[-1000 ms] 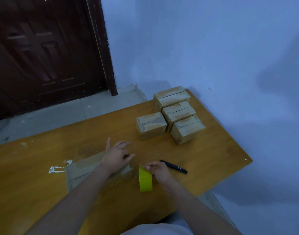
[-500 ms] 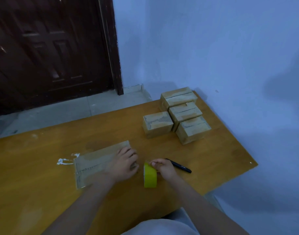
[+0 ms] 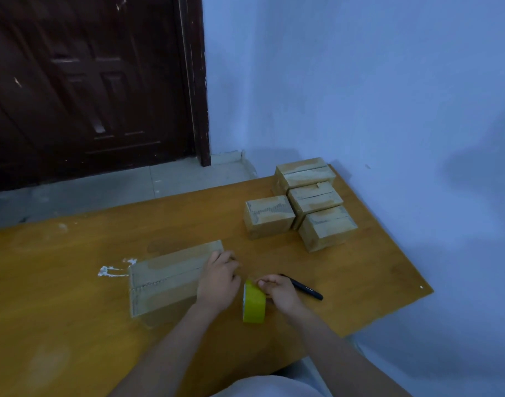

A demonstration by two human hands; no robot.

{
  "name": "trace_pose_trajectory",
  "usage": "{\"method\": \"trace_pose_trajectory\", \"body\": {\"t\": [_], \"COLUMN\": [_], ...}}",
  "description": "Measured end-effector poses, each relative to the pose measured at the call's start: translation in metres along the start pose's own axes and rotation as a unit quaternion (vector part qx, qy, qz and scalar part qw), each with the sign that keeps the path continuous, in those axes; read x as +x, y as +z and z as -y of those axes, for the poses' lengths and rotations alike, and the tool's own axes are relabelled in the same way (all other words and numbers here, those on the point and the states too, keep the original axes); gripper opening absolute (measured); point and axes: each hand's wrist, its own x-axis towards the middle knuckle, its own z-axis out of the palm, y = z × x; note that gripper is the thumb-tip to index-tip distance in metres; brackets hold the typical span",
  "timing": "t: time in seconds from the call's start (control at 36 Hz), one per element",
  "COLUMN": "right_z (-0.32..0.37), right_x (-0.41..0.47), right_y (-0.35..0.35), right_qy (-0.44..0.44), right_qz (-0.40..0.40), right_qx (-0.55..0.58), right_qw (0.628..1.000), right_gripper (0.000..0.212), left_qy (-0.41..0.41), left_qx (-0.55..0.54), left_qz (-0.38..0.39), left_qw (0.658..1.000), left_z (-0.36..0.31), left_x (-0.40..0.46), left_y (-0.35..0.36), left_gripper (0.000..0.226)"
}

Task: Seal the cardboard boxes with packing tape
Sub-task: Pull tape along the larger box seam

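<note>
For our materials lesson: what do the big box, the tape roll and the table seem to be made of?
Big box: matt brown cardboard, by its folded flaps and centre seam.
Tape roll: smooth yellow-green, likely plastic film, with a slight sheen.
Table: orange-brown wood or wood-look laminate, semi-gloss; the grain is too faint to tell.

Nothing readable anywhere: the boxes (image 3: 171, 277), the tape roll (image 3: 254, 303) and the pen (image 3: 303, 287) show no legible lettering, label, brand or number.
</note>
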Motion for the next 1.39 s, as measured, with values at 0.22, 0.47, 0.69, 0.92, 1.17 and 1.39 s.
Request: {"method": "trace_pose_trajectory", "body": {"t": [0.22,0.47,0.69,0.92,1.17,1.39], "right_z": [0.001,-0.001,0.002,0.006,0.011,0.017], "right_x": [-0.003,-0.001,0.002,-0.001,-0.004,-0.012], "right_y": [0.001,0.002,0.004,0.005,0.010,0.013], "right_qy": [-0.004,0.001,0.005,0.002,0.007,0.008], "right_qz": [0.001,-0.004,0.000,-0.004,-0.002,-0.001], "right_qx": [0.007,0.006,-0.004,-0.022,-0.027,-0.039], "right_qw": [1.000,1.000,1.000,1.000,1.000,0.999], "right_gripper": [0.016,0.018,0.016,0.017,0.019,0.018], "left_qy": [-0.078,0.055,0.106,0.149,0.171,0.191], "left_qx": [-0.170,-0.138,-0.091,-0.012,0.031,0.072], "left_qz": [0.001,0.185,0.241,0.179,0.094,0.119], "left_qw": [0.982,0.971,0.960,0.973,0.980,0.972], "left_z": [-0.006,0.043,0.050,0.049,0.047,0.046], "left_x": [0.011,0.009,0.011,0.004,-0.005,-0.006], "left_y": [-0.011,-0.037,-0.038,-0.036,-0.025,-0.031], "left_gripper": [0.034,0.051,0.062,0.062,0.049,0.049]}}
